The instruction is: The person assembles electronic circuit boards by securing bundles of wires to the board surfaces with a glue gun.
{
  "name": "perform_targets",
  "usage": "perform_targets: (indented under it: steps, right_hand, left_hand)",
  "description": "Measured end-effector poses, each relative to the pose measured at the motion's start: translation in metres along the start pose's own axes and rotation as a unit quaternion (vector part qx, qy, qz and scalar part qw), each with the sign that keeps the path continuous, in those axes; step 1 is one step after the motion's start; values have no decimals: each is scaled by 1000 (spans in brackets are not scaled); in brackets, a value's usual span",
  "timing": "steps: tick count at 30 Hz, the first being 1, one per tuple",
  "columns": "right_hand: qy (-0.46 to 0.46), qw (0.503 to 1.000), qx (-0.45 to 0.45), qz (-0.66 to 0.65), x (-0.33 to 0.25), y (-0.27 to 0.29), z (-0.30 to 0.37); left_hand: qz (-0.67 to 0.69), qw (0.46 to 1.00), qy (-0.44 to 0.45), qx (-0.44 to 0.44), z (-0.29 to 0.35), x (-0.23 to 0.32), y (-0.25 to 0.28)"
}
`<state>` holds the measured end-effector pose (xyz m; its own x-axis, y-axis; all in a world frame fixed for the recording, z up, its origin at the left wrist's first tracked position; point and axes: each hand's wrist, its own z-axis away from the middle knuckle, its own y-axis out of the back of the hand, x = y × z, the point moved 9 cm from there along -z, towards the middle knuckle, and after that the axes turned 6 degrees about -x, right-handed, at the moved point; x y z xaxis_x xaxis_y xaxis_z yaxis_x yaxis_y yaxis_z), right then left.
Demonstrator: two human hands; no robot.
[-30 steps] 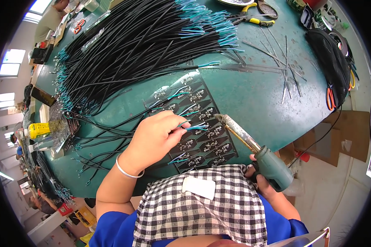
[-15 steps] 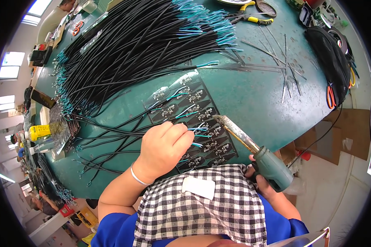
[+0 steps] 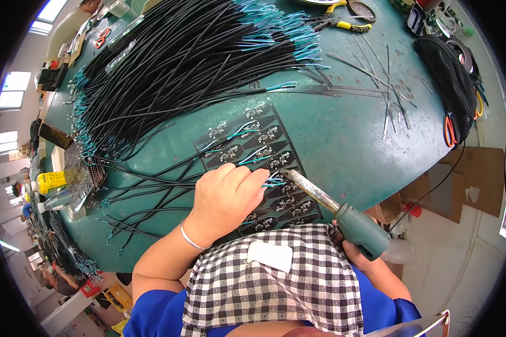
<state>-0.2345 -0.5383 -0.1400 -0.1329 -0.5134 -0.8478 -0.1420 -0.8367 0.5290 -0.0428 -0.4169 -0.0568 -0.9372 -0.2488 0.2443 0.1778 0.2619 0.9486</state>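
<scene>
"Two hands at the surface's near edge: what did each have?"

"The right hand point(image 3: 353, 251) was wrapped around the green handle of a soldering iron point(image 3: 353, 224), which hid most of its fingers. The left hand point(image 3: 227, 196) was narrow, thumb and fingers pinched on a cable end point(image 3: 274, 182) of blue and white wires. The iron's tip was just beside those wires; I couldn't tell whether they touched."

"And room to move?"

"Tight in front, where the checked apron point(image 3: 275, 292) met the near edge. The iron's handle jutted past that edge toward its right. Between the boards and the right edge, the green table point(image 3: 348, 149) was bare."

"How did the boards look?"

"The circuit board panel point(image 3: 268, 135) lay by the middle of the near edge, partly under the left hand: dark, pointed-oval boards in rows, with small silvery parts. Several other blue and white wire ends rested across it."

"Farther off?"

"Orange-handled scissors point(image 3: 448, 132) were at the right edge, thin dark strips point(image 3: 389, 90) lay crossed inward from it, a thick bundle of black cables point(image 3: 168, 73) filled the far left, and yellow-handled pliers point(image 3: 351, 26) were near the far edge."
</scene>
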Motion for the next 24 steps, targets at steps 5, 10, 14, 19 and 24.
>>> perform_targets:
  steps: [5, 10, 14, 19, 24]
  right_hand:
    - [-16, 1000, -16, -16, 0, -1, 1]
    - [-17, 1000, -15, -2, 2, -1, 2]
    - [-37, 998, 1, -50, 20, -7, 16]
    - [-117, 944, 16, -307, 30, -10, 14]
    - [-110, 947, 23, -302, 29, -12, 15]
  left_hand:
    - [5, 1000, 5, -2, -1, -1, 0]
    - [46, 998, 44, 5, -4, -7, -1]
    - [76, 995, 64, 14, -5, -10, -1]
    - [108, 986, 127, -32, -3, -18, -10]
    - [131, 979, 151, -34, -4, -24, -13]
